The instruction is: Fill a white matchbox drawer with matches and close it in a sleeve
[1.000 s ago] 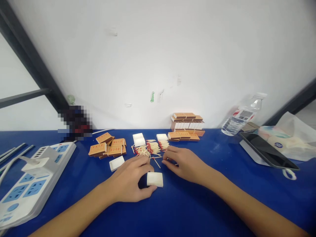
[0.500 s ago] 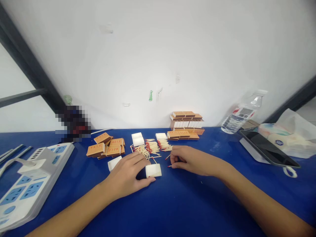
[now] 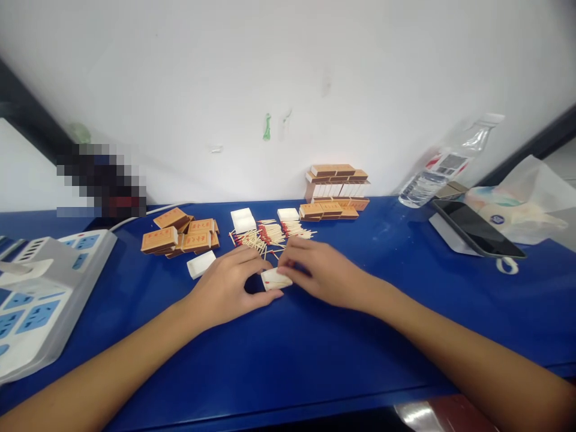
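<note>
Since half a second ago, the right hand (image 3: 320,270) has come across from beside the white matchbox tray (image 3: 275,281) to its right end; the view has also tipped, so the tabletop's (image 3: 315,354) front edge now shows low down. That tray sits on the table between the two hands, slightly askew, a shallow open box of pale card; at least one match (image 3: 282,282) lies in it, its red head toward the left end. The left hand (image 3: 229,285) holds the tray's left end, thumb along the near side and forefinger at the far corner; the right hand's fingers are bunched narrow over the right end, and I cannot tell whether they pinch a match. Just beyond lie loose matches (image 3: 269,235), most in rough rows; white trays border them, one behind on the left (image 3: 243,221), one behind on the right (image 3: 288,214), and another sits beside the left hand (image 3: 201,264). Orange matchboxes (image 3: 180,235) are heaped to the left; stacked matchboxes (image 3: 335,195) stand against the wall (image 3: 360,90). A broad stretch of blue tabletop runs from the tray to the front edge, and more opens rightward to the smartphone (image 3: 479,228); leftward, the power strip (image 3: 92,282) bounds the room.
</note>
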A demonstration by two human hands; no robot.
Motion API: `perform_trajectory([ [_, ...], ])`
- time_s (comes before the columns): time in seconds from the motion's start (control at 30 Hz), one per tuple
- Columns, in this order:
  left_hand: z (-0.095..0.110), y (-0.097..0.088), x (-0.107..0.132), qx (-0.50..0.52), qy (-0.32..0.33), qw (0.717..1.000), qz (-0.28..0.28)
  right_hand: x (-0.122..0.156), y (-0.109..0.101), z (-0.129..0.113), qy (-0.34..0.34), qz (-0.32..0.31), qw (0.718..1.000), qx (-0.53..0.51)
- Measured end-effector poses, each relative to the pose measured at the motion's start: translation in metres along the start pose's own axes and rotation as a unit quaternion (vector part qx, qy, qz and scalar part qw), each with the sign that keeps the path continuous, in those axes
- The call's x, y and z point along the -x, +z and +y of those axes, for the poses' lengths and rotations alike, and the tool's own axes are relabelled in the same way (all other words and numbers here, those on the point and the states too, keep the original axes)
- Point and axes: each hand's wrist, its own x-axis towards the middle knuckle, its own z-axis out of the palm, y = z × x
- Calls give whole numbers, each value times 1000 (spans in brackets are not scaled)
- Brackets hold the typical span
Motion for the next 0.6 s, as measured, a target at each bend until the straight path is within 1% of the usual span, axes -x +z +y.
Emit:
perform_trajectory([
  [0.07, 0, -1, 0, 2, 3, 1000, -4, -2, -11, 17, 6, 35, 999, 26],
  [0.1, 0, -2, 0, 3, 6, 1000, -7, -3, -18, 27, 6, 35, 999, 35],
  [0.2, -1, -3, 1, -1, 16, 1000, -17, -5, -33, 54, 28, -34, 999, 32],
  [0.27, -2, -3, 1, -7, 16, 1000, -21, -6, -35, 64, 44, -61, 997, 28],
  [0.3, -2, -3, 1, -9, 13, 1000, -20, -6, -35, 64, 50, -66, 996, 28],
  [0.37, -2, -2, 0, -11, 5, 1000, -14, -5, -30, 57, 55, -51, 997, 26],
  [0.47, -2, -1, -1, -10, -15, 1000, -8, -2, -18, 28, 43, -3, 999, 6],
  [0.5, -1, 0, -1, -9, -21, 1000, -6, -1, -14, 18, 37, 4, 999, -3],
  [0.57, -1, 0, -1, -6, -24, 1000, -6, 1, -5, 1, 22, -11, 1000, -16],
  [0.6, -1, 1, -1, -5, -21, 1000, -6, 1, -2, -3, 19, -15, 1000, -19],
])
